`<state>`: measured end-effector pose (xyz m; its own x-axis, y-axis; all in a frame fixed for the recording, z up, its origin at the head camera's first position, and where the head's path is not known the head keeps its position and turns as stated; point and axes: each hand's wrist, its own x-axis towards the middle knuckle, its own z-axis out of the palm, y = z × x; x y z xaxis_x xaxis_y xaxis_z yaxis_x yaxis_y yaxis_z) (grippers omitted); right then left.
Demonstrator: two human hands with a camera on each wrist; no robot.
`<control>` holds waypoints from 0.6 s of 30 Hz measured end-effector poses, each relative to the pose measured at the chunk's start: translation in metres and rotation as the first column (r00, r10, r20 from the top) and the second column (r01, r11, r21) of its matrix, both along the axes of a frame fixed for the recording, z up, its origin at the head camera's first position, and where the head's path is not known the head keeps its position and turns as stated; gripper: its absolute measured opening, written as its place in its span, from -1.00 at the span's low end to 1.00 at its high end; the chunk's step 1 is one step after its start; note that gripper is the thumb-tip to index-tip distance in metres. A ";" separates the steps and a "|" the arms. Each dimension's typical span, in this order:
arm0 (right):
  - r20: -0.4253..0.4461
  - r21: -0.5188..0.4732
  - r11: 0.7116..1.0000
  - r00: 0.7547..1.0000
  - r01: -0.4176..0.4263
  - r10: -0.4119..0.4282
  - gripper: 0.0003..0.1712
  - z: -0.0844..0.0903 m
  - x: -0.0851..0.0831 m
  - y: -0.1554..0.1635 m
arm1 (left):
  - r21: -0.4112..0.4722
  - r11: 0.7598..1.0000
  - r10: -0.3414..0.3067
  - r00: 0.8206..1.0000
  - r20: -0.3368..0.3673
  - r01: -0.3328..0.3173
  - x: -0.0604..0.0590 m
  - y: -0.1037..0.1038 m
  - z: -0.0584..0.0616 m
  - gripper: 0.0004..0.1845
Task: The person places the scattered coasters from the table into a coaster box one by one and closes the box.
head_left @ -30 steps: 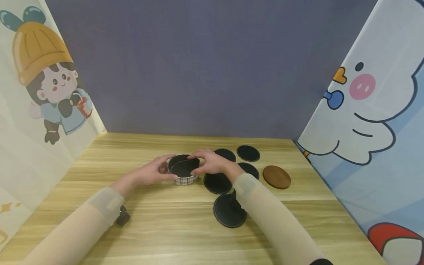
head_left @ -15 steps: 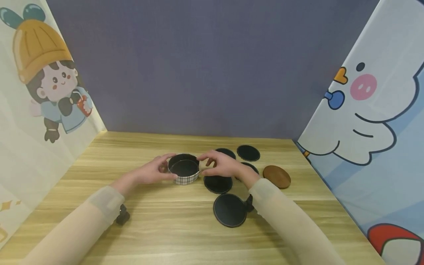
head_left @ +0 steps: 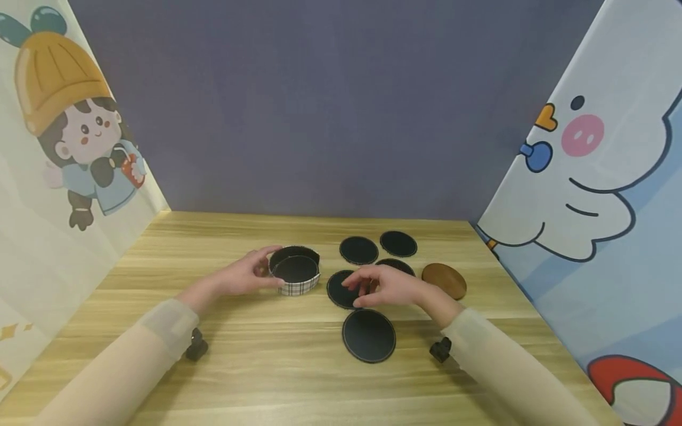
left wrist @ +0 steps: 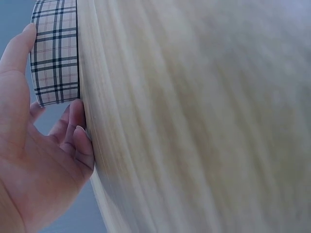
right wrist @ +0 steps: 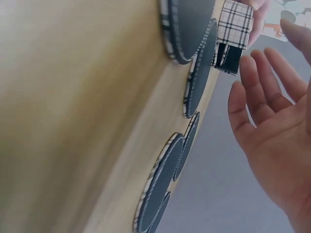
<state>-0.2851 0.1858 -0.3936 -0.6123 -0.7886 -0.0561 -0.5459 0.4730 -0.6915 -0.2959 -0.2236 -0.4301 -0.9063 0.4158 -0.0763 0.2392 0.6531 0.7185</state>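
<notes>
Head view: left hand (head_left: 242, 278) grips the round plaid-sided holder (head_left: 295, 274) on the wooden tabletop (head_left: 266, 355); right hand (head_left: 386, 287) hovers, fingers relaxed, over black round coasters (head_left: 369, 335). Left wrist view: fingers (left wrist: 73, 131) cup the holder (left wrist: 54, 51). Right wrist view: fingers (right wrist: 257, 97) spread, holding nothing

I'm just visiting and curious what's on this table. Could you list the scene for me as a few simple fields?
Left hand: holds the side of the plaid holder
Holder: round, open on top, a black coaster inside
Right hand: fingers relaxed, holding nothing, over the black coaster right of the holder
Loose black coasters: five, one nearest the person, two at the back, one partly behind the right hand
Brown coaster: far right
Table: light wood
Walls: cartoon prints left and right
</notes>
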 end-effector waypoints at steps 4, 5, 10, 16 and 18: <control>0.012 0.019 1.000 1.000 -0.017 0.017 -0.43 -0.004 0.013 0.013 | 0.004 1.000 0.000 1.000 0.005 0.000 0.000 0.000 -0.001 0.15; 0.018 0.022 1.000 1.000 -0.018 0.018 -0.42 -0.005 0.015 0.016 | 0.005 1.000 0.001 1.000 0.004 -0.001 -0.001 0.000 -0.001 0.15; 0.035 0.046 0.999 0.999 -0.004 0.002 -0.40 -0.012 0.024 0.032 | 0.005 1.000 -0.002 1.000 0.001 0.002 -0.002 0.000 -0.001 0.15; 0.067 0.068 0.998 0.998 0.004 -0.008 -0.38 -0.020 0.029 0.047 | 0.009 1.000 -0.002 1.000 0.008 0.002 -0.002 -0.001 -0.002 0.13; 0.083 0.076 0.997 0.996 0.007 -0.013 -0.38 -0.023 0.031 0.050 | 0.016 1.000 -0.003 1.000 0.016 0.003 -0.002 0.000 -0.001 0.13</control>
<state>-0.2546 0.2360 -0.4164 -0.6110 -0.7740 -0.1662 -0.4828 0.5307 -0.6966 -0.2980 -0.2239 -0.4315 -0.9037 0.4198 -0.0846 0.2293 0.6412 0.7323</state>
